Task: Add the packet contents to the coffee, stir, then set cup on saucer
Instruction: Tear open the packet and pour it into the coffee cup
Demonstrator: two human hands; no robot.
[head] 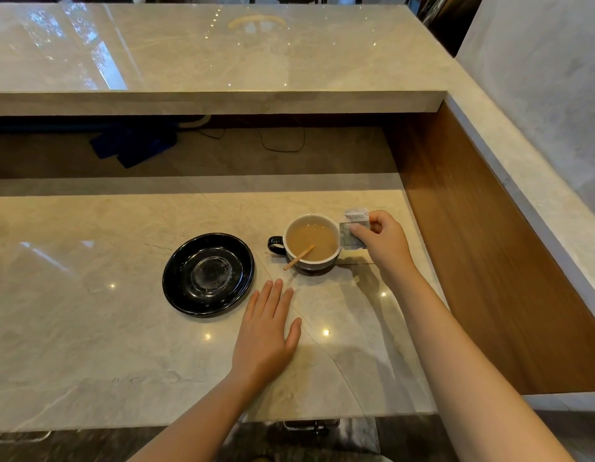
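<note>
saucer [208, 274] left of cup [312, 241], stirrer [298, 257] in cup, packet [353, 232] just right of it

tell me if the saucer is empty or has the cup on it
Empty. The black saucer lies bare on the counter, and the cup of coffee stands apart to its right, with the stir stick leaning inside.

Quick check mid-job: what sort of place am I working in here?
Probably a cafe or hotel bar counter, staff side. A raised marble ledge stands above the lower worktop, with a cup of milky coffee, a black saucer and a packet in the right hand.
</note>
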